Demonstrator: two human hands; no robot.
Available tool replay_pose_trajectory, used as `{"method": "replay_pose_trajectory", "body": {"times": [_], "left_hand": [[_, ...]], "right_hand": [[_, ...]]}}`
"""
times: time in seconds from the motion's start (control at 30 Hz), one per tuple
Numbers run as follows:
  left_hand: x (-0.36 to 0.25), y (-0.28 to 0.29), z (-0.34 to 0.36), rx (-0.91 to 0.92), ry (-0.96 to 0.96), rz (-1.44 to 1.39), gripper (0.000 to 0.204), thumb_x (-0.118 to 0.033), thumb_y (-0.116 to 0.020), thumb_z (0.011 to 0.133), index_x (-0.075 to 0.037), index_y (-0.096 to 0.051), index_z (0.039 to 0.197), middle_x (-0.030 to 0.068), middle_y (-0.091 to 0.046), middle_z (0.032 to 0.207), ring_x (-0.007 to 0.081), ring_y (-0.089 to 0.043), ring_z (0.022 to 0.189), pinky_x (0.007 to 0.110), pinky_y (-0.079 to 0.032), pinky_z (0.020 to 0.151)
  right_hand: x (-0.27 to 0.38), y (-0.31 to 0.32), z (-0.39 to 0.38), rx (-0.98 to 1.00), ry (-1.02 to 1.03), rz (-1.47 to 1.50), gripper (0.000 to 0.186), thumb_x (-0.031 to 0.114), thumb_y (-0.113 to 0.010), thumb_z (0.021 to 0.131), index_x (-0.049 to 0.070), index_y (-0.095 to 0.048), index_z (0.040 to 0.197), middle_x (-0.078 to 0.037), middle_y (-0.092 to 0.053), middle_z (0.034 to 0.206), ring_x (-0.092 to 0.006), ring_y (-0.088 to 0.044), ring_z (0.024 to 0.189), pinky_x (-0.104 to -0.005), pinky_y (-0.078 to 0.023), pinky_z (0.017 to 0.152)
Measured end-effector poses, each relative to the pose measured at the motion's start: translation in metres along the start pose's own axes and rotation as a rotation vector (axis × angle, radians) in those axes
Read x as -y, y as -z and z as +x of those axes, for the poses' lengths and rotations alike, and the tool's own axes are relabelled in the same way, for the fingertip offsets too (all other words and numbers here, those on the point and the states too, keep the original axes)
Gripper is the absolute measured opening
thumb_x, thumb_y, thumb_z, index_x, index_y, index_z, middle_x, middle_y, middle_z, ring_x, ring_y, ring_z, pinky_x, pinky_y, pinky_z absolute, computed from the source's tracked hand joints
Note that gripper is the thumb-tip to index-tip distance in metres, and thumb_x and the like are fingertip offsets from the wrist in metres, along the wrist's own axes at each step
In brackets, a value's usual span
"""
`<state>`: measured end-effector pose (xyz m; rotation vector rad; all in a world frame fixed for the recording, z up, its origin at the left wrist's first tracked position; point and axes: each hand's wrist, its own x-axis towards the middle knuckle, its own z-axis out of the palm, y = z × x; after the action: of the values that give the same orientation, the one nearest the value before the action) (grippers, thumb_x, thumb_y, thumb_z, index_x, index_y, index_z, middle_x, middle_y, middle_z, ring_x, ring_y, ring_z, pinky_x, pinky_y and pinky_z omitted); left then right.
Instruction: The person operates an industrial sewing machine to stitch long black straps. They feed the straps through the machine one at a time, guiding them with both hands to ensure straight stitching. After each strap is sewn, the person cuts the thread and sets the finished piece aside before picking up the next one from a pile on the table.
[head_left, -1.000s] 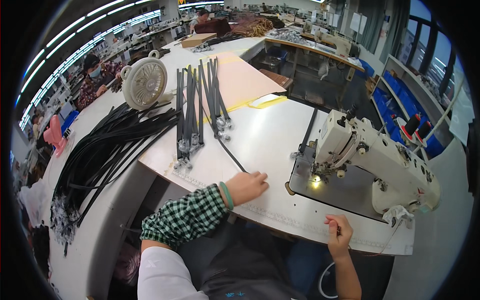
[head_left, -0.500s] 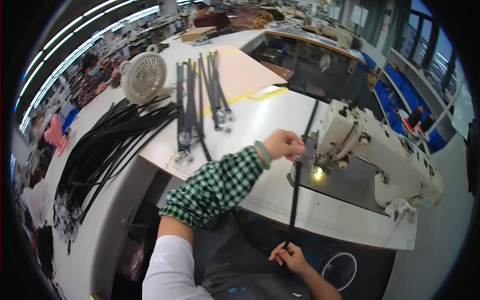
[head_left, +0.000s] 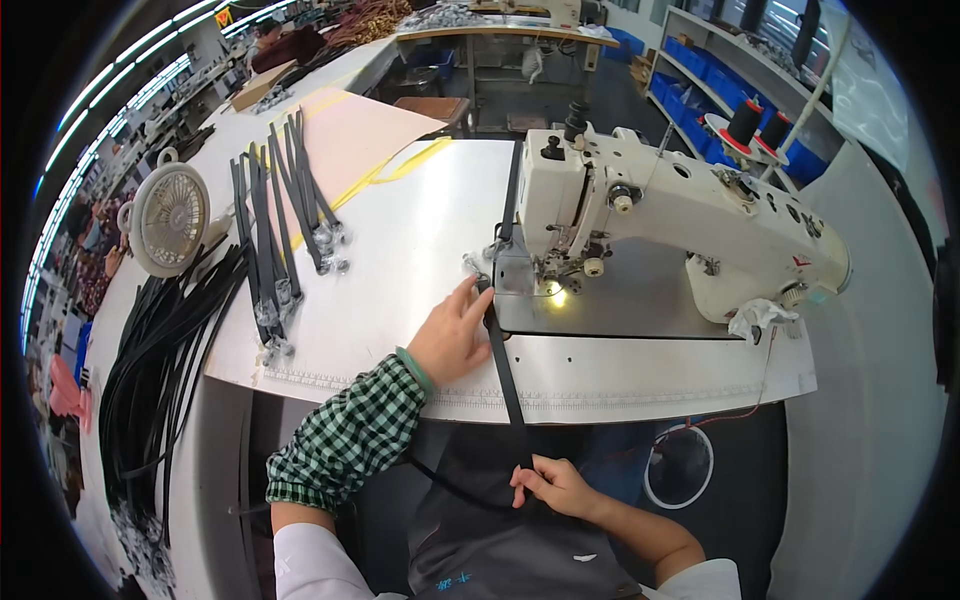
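Observation:
A long black strap (head_left: 507, 372) runs from the sewing machine's left side over the table's front edge. My left hand (head_left: 448, 338), under a green checked sleeve cover, has its fingertips on the strap's far end, beside a buckle-like piece in clear wrap (head_left: 477, 265). My right hand (head_left: 556, 486) is closed around the strap below the table edge. From there the strap loops left over my dark apron (head_left: 480, 545). The white sewing machine (head_left: 660, 215) stands just right of my left hand, its lamp lit near the needle. A second black strap (head_left: 513, 185) lies behind, along its left side.
Several black straps with wrapped ends (head_left: 265, 250) lie left on the table, near a small fan (head_left: 170, 220). A large bundle of black straps (head_left: 150, 390) hangs at far left. Thread spools (head_left: 745, 122) stand behind the machine. A pink sheet (head_left: 350, 140) lies at the back.
My left hand has come down from above the table onto its surface with the strap's end, beside the machine plate. My right hand still holds the strap lower down. The view has turned rightward.

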<state>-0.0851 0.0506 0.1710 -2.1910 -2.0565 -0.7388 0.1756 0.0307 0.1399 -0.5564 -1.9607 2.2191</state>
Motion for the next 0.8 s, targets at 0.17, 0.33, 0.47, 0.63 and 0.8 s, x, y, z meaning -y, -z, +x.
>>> {"method": "replay_pose_trajectory", "body": {"times": [0.17,0.33,0.47,0.63,0.8], "left_hand": [[0.006,-0.035,0.039,0.006,-0.098,0.079,0.049,-0.011,-0.053,0.075,0.006,-0.039,0.119,0.0241,-0.029,0.13,0.0347,-0.045,0.106,0.037,-0.038,0.092],[0.0,-0.048,0.05,-0.006,-0.094,0.061,0.043,-0.008,-0.056,0.075,0.002,-0.045,0.115,0.0201,-0.037,0.126,0.0338,-0.046,0.106,0.037,-0.038,0.091],[0.0,-0.042,0.042,-0.063,0.009,0.044,0.034,-0.004,-0.058,0.071,-0.005,-0.056,0.105,0.0154,-0.043,0.122,0.0295,-0.046,0.106,0.038,-0.038,0.088],[-0.009,-0.046,0.052,-0.103,0.033,-0.037,0.027,-0.005,-0.059,0.071,-0.006,-0.061,0.098,0.0122,-0.051,0.113,0.0264,-0.049,0.103,0.037,-0.038,0.087],[-0.009,-0.054,0.05,-0.174,0.003,-0.013,0.027,-0.006,-0.061,0.07,-0.005,-0.061,0.097,0.0123,-0.056,0.105,0.0266,-0.049,0.105,0.037,-0.037,0.087]], "right_hand": [[0.001,0.003,0.011,-0.106,-0.03,0.076,0.024,0.022,-0.044,0.091,0.0,-0.052,0.087,-0.003,-0.063,0.07,-0.0049,-0.055,0.067,-0.0179,-0.04,0.059],[0.033,0.045,-0.013,-0.408,0.58,-1.022,0.025,0.008,-0.061,0.074,0.0,-0.059,0.098,-0.014,-0.054,0.104,-0.0161,-0.049,0.061,-0.0232,-0.044,0.056],[0.061,0.221,-0.055,-1.393,0.85,-1.503,0.026,-0.001,-0.05,0.082,-0.002,-0.054,0.108,-0.012,-0.052,0.099,-0.0148,-0.05,0.072,-0.0269,-0.043,0.063],[0.072,0.468,-0.166,-1.86,0.656,-0.323,0.035,0.026,-0.04,0.091,-0.003,-0.049,0.109,-0.011,-0.055,0.1,-0.0191,-0.052,0.082,-0.0311,-0.042,0.072],[0.098,0.533,-0.2,-1.79,0.162,-1.041,0.049,0.039,-0.037,0.089,-0.005,-0.05,0.106,-0.02,-0.057,0.098,-0.0326,-0.055,0.085,-0.0373,-0.041,0.076]]}}
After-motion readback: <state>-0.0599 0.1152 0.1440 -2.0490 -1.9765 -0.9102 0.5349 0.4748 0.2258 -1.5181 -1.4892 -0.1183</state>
